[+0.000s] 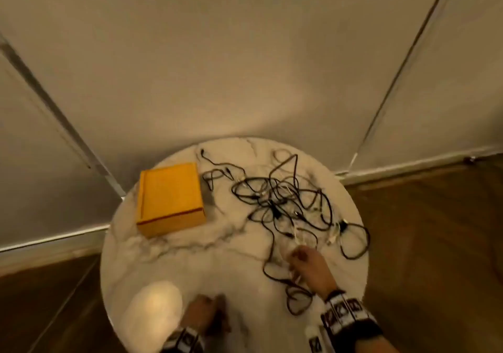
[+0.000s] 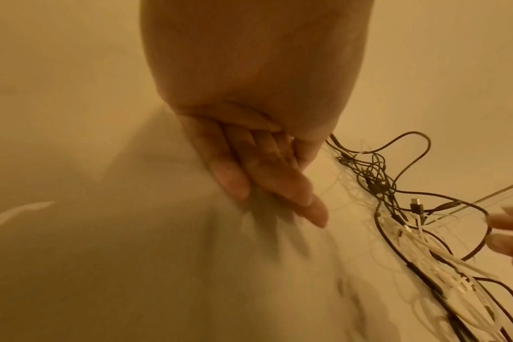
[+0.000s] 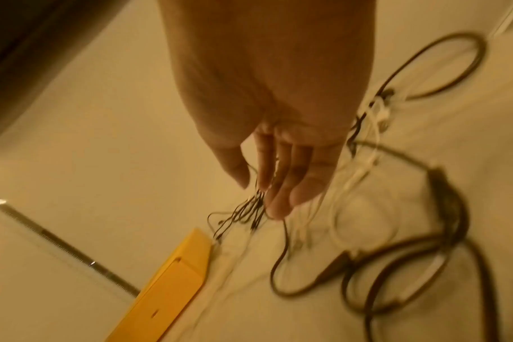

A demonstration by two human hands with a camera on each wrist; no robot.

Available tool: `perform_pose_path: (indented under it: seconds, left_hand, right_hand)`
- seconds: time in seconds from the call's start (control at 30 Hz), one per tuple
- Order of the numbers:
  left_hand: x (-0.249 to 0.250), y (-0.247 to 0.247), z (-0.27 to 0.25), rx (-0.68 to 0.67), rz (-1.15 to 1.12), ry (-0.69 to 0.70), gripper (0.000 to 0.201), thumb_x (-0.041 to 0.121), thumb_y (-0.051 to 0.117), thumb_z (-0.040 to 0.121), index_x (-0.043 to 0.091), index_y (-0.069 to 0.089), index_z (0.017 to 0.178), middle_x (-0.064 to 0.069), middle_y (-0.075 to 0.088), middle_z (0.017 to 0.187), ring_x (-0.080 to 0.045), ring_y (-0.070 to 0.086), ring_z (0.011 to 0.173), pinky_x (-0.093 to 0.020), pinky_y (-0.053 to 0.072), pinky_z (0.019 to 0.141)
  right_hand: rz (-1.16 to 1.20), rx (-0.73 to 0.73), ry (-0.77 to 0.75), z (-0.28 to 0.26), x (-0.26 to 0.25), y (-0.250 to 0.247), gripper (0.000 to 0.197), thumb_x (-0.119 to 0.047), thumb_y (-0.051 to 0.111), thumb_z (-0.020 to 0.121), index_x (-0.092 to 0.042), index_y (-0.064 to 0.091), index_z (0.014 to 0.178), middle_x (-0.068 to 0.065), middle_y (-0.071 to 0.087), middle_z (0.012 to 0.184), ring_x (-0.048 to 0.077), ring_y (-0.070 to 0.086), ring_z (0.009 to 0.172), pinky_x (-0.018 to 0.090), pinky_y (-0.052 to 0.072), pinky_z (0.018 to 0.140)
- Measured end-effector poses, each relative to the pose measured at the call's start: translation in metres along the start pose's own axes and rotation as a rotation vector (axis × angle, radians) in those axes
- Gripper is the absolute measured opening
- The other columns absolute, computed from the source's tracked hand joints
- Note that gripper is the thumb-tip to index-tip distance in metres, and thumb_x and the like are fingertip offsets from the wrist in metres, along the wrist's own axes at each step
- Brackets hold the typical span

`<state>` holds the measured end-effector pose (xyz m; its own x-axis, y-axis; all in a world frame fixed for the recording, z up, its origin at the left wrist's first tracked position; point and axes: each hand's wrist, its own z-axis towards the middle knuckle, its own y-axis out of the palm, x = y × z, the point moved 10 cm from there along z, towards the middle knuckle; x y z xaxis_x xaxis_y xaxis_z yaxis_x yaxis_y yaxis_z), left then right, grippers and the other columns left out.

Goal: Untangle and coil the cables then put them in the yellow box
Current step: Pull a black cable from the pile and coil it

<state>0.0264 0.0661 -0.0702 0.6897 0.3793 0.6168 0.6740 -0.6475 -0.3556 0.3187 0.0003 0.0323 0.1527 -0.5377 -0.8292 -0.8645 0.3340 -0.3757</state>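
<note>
I look down on a round desk (image 1: 168,265) with a pale, marble-like top veined in grey, set against a plain wall above a wood-grain floor (image 1: 435,230). On its far left sits the yellow box (image 1: 170,198), a flat, square-cornered carton with a matte lid that is closed. To its right sprawls the tangle of cables (image 1: 288,203): thin, glossy black cords looped over one another, with a few white ones threaded through near the front. One black loop hangs out toward the desk's right edge, another trails toward me.

My right hand (image 1: 307,268) is over the near edge of the tangle. In the right wrist view its fingers (image 3: 281,185) are straight and slightly spread, pointing down at the cords, closed on nothing. My left hand (image 1: 206,312) is low over bare marble at the near edge, well apart from the cables; in the left wrist view its fingers (image 2: 267,178) lie long and loosely together, holding nothing, though blur softens them. Both wrists wear bands with black-and-white markings (image 1: 345,314).
</note>
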Motion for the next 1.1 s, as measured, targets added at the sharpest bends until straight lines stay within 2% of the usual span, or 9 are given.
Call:
perform_pose_path:
  seconds: [0.1, 0.2, 0.27, 0.37, 0.5, 0.67, 0.77, 0.93, 1.1]
  left_hand:
    - [0.010, 0.003, 0.004, -0.044, 0.077, 0.011, 0.058, 0.037, 0.048, 0.099, 0.009, 0.075, 0.056, -0.013, 0.072, 0.064, -0.023, 0.071, 0.060, -0.033, 0.059, 0.064]
    - [0.014, 0.007, -0.005, -0.049, 0.013, 0.023, 0.051, 0.029, 0.053, 0.098, 0.000, 0.074, 0.061, -0.018, 0.071, 0.063, -0.024, 0.070, 0.053, -0.028, 0.057, 0.052]
    - [0.013, 0.008, -0.011, -0.075, -0.057, 0.029, 0.044, 0.023, 0.055, 0.097, -0.002, 0.073, 0.066, -0.022, 0.070, 0.065, -0.024, 0.069, 0.051, -0.029, 0.057, 0.051]
    - [0.014, -0.002, -0.021, -0.078, -0.100, 0.038, 0.041, 0.028, 0.054, 0.098, -0.001, 0.073, 0.076, -0.020, 0.072, 0.069, -0.024, 0.069, 0.054, -0.028, 0.056, 0.049]
    - [0.019, -0.026, -0.035, 0.018, -0.086, 0.101, 0.037, 0.031, 0.052, 0.099, 0.006, 0.073, 0.081, -0.010, 0.073, 0.068, -0.019, 0.066, 0.054, -0.024, 0.049, 0.048]
    - [0.053, -0.046, -0.058, 0.089, -0.118, 0.248, 0.031, 0.024, 0.051, 0.099, 0.007, 0.072, 0.084, -0.008, 0.073, 0.070, -0.017, 0.064, 0.054, -0.022, 0.049, 0.050]
    - [0.072, -0.045, -0.067, 0.086, -0.113, 0.304, 0.030, 0.023, 0.051, 0.099, 0.009, 0.071, 0.083, -0.005, 0.073, 0.070, -0.018, 0.066, 0.055, -0.022, 0.049, 0.051]
    - [0.117, -0.030, -0.084, 0.037, -0.078, 0.431, 0.027, 0.020, 0.051, 0.098, 0.013, 0.071, 0.082, -0.005, 0.073, 0.071, -0.023, 0.067, 0.059, -0.024, 0.049, 0.053]
    - [0.191, -0.024, -0.103, 0.095, -0.139, 0.660, 0.016, 0.012, 0.061, 0.092, 0.025, 0.064, 0.101, 0.003, 0.073, 0.080, -0.019, 0.067, 0.059, -0.025, 0.048, 0.051]
  right_hand:
    - [-0.161, 0.235, -0.034, 0.008, 0.020, -0.056, 0.012, -0.018, 0.071, 0.082, -0.014, 0.065, 0.092, 0.008, 0.069, 0.089, 0.025, 0.067, 0.080, 0.039, 0.054, 0.072]
    - [-0.477, 0.019, -0.023, 0.007, 0.039, -0.042, 0.049, -0.029, 0.077, 0.078, -0.011, 0.060, 0.120, 0.010, 0.059, 0.113, 0.027, 0.059, 0.103, 0.034, 0.046, 0.089]
    - [-0.669, -0.145, -0.033, 0.003, 0.048, -0.016, 0.053, -0.024, 0.077, 0.077, -0.010, 0.058, 0.124, 0.011, 0.051, 0.120, 0.027, 0.055, 0.109, 0.025, 0.040, 0.091]
    - [-0.647, -0.124, -0.106, 0.007, 0.041, -0.001, 0.033, -0.006, 0.070, 0.075, -0.008, 0.067, 0.108, 0.013, 0.060, 0.112, 0.026, 0.060, 0.102, 0.016, 0.039, 0.079]
    - [-0.464, -0.012, -0.209, 0.008, -0.002, -0.002, 0.017, -0.001, 0.067, 0.079, -0.010, 0.070, 0.093, 0.010, 0.071, 0.090, 0.013, 0.065, 0.067, 0.008, 0.045, 0.057]
    - [-0.542, -0.016, -0.293, 0.010, -0.060, -0.016, 0.028, -0.009, 0.068, 0.082, -0.014, 0.066, 0.110, 0.008, 0.069, 0.083, 0.017, 0.067, 0.074, 0.020, 0.051, 0.068]
    - [-0.627, 0.011, -0.324, 0.009, -0.090, -0.036, 0.024, -0.003, 0.070, 0.079, -0.011, 0.069, 0.102, 0.008, 0.069, 0.081, 0.019, 0.068, 0.072, 0.022, 0.052, 0.068]
    - [-0.703, 0.151, -0.479, -0.009, -0.134, -0.059, 0.007, -0.021, 0.076, 0.079, -0.019, 0.072, 0.085, 0.000, 0.069, 0.071, 0.015, 0.063, 0.064, 0.032, 0.055, 0.064]
    - [-0.388, 0.079, -0.587, -0.039, -0.176, -0.051, 0.006, -0.011, 0.074, 0.081, -0.016, 0.072, 0.083, -0.003, 0.068, 0.065, 0.004, 0.061, 0.057, 0.013, 0.046, 0.060]
